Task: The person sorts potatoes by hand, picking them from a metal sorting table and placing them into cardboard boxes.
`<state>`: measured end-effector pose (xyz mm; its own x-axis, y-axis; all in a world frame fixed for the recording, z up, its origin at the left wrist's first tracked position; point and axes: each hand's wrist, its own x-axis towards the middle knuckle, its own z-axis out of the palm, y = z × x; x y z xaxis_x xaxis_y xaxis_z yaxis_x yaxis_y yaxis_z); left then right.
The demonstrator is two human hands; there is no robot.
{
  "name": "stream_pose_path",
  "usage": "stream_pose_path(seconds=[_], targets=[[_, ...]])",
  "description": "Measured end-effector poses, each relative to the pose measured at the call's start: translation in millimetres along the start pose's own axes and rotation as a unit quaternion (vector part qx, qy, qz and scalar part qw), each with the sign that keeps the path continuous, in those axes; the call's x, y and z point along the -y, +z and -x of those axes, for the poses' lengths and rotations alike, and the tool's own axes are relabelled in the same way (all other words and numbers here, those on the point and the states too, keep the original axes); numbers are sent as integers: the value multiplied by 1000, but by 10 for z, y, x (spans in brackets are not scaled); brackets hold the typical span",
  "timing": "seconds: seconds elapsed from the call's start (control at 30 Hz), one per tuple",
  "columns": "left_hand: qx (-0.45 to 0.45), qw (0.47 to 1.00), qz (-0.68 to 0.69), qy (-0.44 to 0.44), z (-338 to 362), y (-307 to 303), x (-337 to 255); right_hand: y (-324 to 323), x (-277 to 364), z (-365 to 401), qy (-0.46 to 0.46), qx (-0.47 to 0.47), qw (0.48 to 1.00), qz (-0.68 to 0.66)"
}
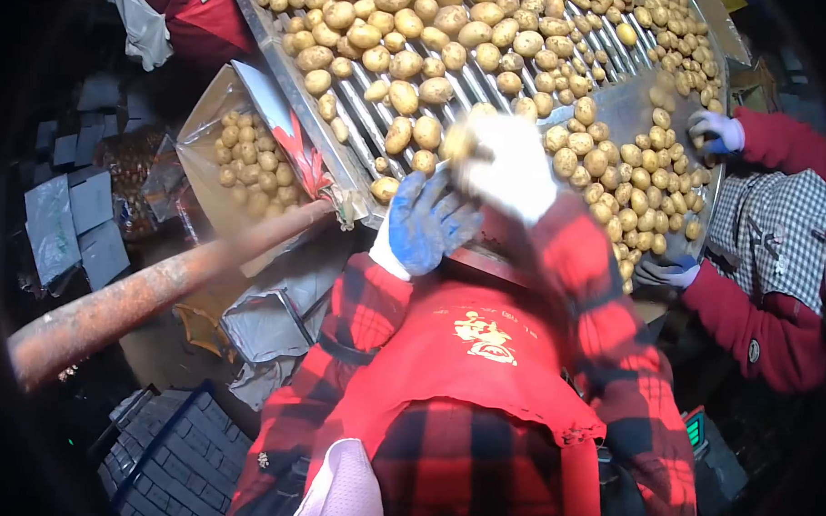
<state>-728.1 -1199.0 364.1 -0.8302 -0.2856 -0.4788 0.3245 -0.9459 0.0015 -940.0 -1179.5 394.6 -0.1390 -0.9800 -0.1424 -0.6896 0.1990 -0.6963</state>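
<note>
Many potatoes (403, 98) lie on a metal roller conveyor (356, 120) in front of me. My left hand (423, 222), in a blue and white glove, is at the conveyor's near edge with its fingers apart and nothing in it. To its right, my right hand (507, 166), in a white glove, is smeared by motion above the near rollers. Something potato-coloured shows at its left side, but the blur hides whether the fingers hold it. More potatoes are heaped on the metal tray (632, 106) to the right.
A co-worker's gloved hands (716, 132) reach into the heap at the right. A cardboard box (199, 123) of potatoes stands at the left. A rusty pole (157, 290) slants across the left side. Another person in red (189, 18) is at the upper left.
</note>
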Motion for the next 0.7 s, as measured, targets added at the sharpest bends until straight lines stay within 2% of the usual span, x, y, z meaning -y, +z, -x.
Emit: stream_pose_path(seconds=[0.03,0.07,0.1,0.13,0.17,0.2,0.23,0.27,0.3,0.33,0.37,0.4,0.47,0.5,0.53,0.57,0.6,0.63,0.67,0.7], targets=[[33,999,23,-34,1,-53,-65,135,75,320,-49,23,994,-97],[-5,993,-118,-20,56,-192,-99,237,105,501,-99,45,975,-193],[-6,998,-42,-39,100,-219,-27,211,148,303,-176,-134,975,-21],[-7,998,31,-62,161,-248,39,201,237,45,-138,-171,975,-34],[-102,992,40,-64,206,-166,76,177,220,-280,-141,-148,979,-20],[-196,977,47,-69,235,-74,110,309,69,-649,-249,-231,934,112],[-192,979,32,-67,244,-61,137,321,189,-1022,-159,-240,951,116],[-138,981,83,-110,230,-115,116,432,177,-1315,-148,-285,925,201],[-111,991,-6,-72,266,-147,155,510,71,-1431,-88,-74,965,234],[-82,992,-95,-30,297,-101,159,473,204,-1469,-48,-37,964,260],[-106,991,-20,-74,299,-148,90,475,243,-1437,-26,26,962,269],[-126,990,-22,-54,361,-161,109,451,263,-1408,-12,90,955,282],[-166,986,-7,-4,377,-195,141,455,72,-1057,-9,21,965,261],[-200,976,-74,37,387,-30,183,400,-70,-833,-43,-31,980,193],[-195,977,-76,34,367,67,172,362,-128,-600,-19,-49,992,118],[-121,991,-49,13,327,145,153,342,-101,-311,-23,-149,982,118],[-50,998,-22,-9,309,174,152,372,-22,-2,-44,-287,951,102],[86,995,8,-48,193,-105,106,358,101,262,-34,-289,948,126],[143,989,-14,-44,120,-306,82,303,170,483,-27,-193,979,66],[125,982,-143,-3,157,-270,75,348,235,752,-79,-159,983,45]])
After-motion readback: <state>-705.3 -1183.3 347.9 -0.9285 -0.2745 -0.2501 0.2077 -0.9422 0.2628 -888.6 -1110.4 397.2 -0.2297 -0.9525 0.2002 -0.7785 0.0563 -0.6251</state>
